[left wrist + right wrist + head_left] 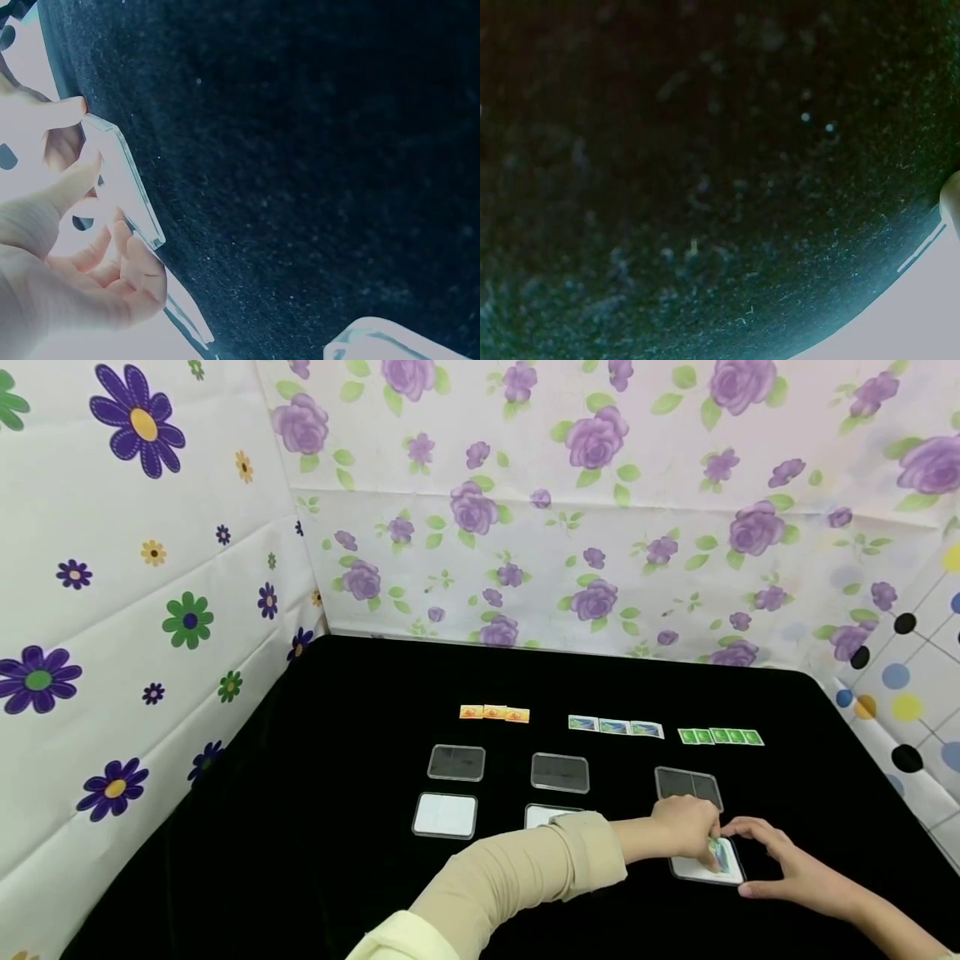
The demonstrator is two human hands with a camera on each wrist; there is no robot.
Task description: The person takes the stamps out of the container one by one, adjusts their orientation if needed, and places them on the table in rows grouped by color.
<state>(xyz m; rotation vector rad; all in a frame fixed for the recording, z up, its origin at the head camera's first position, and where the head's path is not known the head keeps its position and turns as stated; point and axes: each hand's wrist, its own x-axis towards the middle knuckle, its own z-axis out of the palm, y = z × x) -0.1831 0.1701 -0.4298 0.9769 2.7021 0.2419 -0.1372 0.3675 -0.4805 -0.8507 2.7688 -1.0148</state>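
Observation:
In the head view my left hand (686, 828) is over a shallow clear-edged case (693, 870) with a white insert, its fingers at a small blue-and-green stamp (722, 856). My right hand (798, 870) holds that case from the right, thumb at the near corner and fingers at the far edge. The left wrist view shows the left hand (82, 270) with thumb and curled fingers around the tilted-looking case (124, 180); the stamp is hidden there. Only a fingertip of the right hand (951, 201) shows in the right wrist view.
Behind lie rows of orange stamps (493, 713), blue-green stamps (615, 727) and green stamps (720, 737). Clear lids (456, 763), (560, 773) and a third lid (686, 785) stand in line. Two more white-filled cases (445, 816), one partly under my sleeve, lie on the black cloth.

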